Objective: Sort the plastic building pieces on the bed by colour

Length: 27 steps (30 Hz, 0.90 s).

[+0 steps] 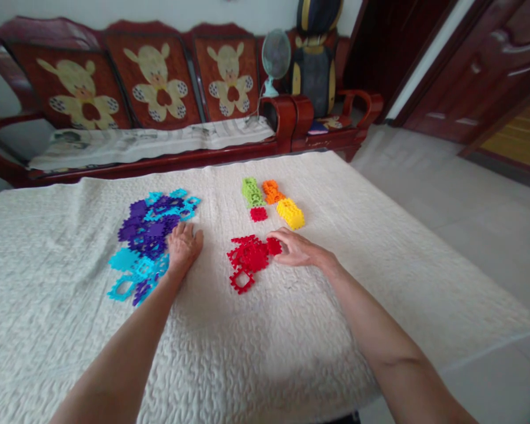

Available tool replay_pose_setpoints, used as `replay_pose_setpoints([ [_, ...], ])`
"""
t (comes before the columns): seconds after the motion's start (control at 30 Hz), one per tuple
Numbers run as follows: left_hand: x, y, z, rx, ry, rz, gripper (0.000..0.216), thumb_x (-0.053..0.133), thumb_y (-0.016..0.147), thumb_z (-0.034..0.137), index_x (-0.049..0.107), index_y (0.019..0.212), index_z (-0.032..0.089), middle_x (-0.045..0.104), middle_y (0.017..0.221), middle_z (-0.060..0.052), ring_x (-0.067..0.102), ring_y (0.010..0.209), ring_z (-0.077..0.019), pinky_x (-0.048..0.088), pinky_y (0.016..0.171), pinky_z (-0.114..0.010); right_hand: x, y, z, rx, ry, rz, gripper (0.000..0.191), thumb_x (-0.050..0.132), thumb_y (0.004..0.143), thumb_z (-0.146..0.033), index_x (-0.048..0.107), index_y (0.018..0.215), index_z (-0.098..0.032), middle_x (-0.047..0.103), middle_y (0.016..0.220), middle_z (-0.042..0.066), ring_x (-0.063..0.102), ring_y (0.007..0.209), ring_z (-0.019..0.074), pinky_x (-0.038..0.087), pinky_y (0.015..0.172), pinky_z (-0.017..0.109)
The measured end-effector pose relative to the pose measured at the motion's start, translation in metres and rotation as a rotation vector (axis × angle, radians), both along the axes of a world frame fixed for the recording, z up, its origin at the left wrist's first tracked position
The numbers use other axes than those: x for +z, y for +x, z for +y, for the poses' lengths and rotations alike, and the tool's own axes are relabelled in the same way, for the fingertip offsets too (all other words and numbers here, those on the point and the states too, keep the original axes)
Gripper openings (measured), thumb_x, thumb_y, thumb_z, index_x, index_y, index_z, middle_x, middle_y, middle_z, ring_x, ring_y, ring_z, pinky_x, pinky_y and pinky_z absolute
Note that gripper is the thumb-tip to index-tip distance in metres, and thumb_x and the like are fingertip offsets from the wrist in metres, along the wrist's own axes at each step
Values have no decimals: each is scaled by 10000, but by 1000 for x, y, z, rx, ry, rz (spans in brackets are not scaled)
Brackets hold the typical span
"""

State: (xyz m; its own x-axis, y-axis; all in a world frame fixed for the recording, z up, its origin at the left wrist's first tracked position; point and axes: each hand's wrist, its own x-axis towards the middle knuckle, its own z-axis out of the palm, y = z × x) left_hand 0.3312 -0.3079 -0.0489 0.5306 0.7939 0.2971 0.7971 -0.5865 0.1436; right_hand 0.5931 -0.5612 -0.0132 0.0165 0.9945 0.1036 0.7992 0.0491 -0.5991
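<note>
My right hand (294, 247) pinches a red square puzzle piece (274, 246) with notched edges, at the right side of a loose red pile (249, 257). My left hand (184, 242) lies palm down, fingers stretched out, against the right edge of a heap of purple pieces (148, 229) and light blue pieces (124, 259). Beyond the red pile stand a green stack (251, 192), an orange group (271, 191) and a yellow stack (290, 213). One more red stack (258, 214) sits just in front of the green one.
A cream quilted cloth (229, 347) covers the table. Behind it is a wooden sofa (287, 118) with bear-patterned cushions (159, 82). A small fan (276, 56) stands by the sofa arm, near a chair with a dark cushion (314, 76). Tiled floor (415, 159) lies to the right.
</note>
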Motion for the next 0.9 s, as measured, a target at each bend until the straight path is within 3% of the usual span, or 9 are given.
replay_pose_setpoints([
  [0.3,-7,1,4,4,18,-17,408,419,940,385,661,1160,142,641,1234,-162,586,1161,-331,454,955,-444,-5,18,17,-146,63,91,537,713,769,-215,615,1294,-173,669,1252,125,641,1127,238,506,972,391],
  [0.47,-7,0,4,2,5,-32,391,430,934,375,660,1158,151,633,1263,-165,582,1167,-329,448,967,-451,-8,17,23,-145,8,139,514,710,743,-163,645,1253,-187,681,1253,107,650,1114,233,521,957,383],
  [0.7,-7,1,2,5,-4,-42,396,425,940,382,659,1166,156,619,1303,-170,572,1184,-330,443,985,-462,-11,19,21,-133,4,277,475,673,818,-251,621,1288,-212,662,1288,101,640,1141,220,542,929,377],
  [0.9,-9,0,3,-3,10,-42,400,424,943,386,655,1178,158,622,1304,-165,578,1183,-323,444,993,-455,-14,33,55,-184,210,24,456,664,806,-156,618,1258,-201,629,1311,118,578,1248,243,462,1080,449],
])
